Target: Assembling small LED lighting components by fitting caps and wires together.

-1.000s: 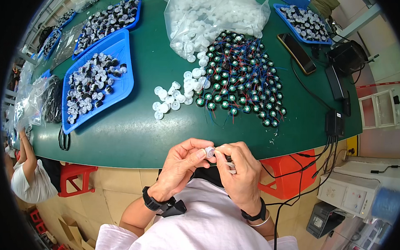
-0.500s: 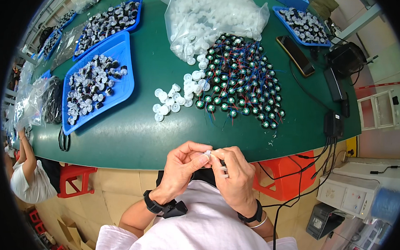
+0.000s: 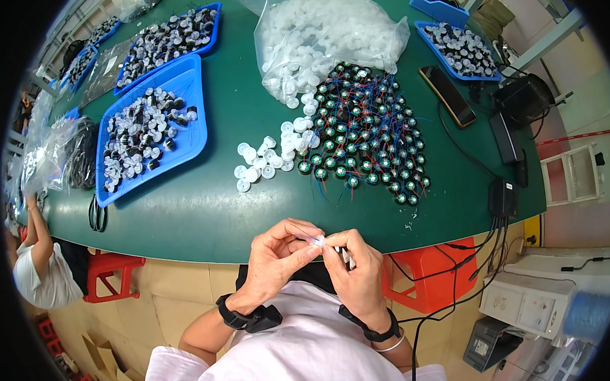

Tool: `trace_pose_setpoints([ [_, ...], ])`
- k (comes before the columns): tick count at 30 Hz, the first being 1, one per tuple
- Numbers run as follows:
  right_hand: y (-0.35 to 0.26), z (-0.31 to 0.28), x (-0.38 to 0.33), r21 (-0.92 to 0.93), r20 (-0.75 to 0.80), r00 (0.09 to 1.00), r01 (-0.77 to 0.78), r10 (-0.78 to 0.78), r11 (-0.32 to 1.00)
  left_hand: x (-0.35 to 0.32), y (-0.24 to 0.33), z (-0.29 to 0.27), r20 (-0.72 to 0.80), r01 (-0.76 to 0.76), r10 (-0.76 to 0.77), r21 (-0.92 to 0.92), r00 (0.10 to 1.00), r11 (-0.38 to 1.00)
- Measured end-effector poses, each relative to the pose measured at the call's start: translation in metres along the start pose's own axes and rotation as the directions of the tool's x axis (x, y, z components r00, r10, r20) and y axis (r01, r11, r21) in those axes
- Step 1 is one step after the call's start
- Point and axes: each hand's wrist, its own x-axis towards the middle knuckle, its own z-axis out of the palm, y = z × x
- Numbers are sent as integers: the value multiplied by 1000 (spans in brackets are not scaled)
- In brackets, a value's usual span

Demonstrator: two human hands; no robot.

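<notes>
A: Since the earlier frame, the two hands had shifted slightly, and the small white cap [image 3: 319,241] between them showed more of its round face. The table and its contents sat a little lower in view.

B: Where was that cap, exactly?

A: Above the person's lap, just off the near edge of the green tabletop [image 3: 201,223], at the centre.

B: And the fingers?

A: The left hand [image 3: 273,263] pinched the cap between thumb and fingers; a thin wire crossed close to those fingers. The right hand [image 3: 360,269] met the cap's right side with its fingertips, its other fingers curled around a black-and-white part [image 3: 347,258]. I couldn't tell whether that was one piece or several.

B: What lay beyond the hands?

A: Loose white caps [image 3: 269,163] were scattered near the middle. Touching them on the right was a cluster of round green-topped components [image 3: 365,139] with red and blue wires. A clear bag [image 3: 332,38] full of white caps lay on the far side.

B: To the left and right?

A: On the left, a blue tray [image 3: 187,76] held black-and-white pieces [image 3: 141,132]. On the right lay a dark phone [image 3: 448,96].
</notes>
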Motion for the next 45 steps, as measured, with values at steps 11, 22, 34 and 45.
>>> trace_pose_setpoints([
  [11, 8, -32, 20, 280, 317, 948, -107, 13, 954, 7, 34, -7, 216, 245, -257, 80, 942, 966],
  [22, 19, -28, 5, 636, 450, 856, -508, 256, 581, 9, 39, -7, 319, 371, -375, 76, 870, 926],
  [34, 7, -31, -1, 430, 252, 953, -268, 171, 862, 0, 21, -12, 255, 471, -448, -35, 857, 882],
  [45, 8, -27, 1, 273, 174, 977, -170, 125, 947, -10, 14, -1, 8, 212, -212, -13, 977, 977],
])
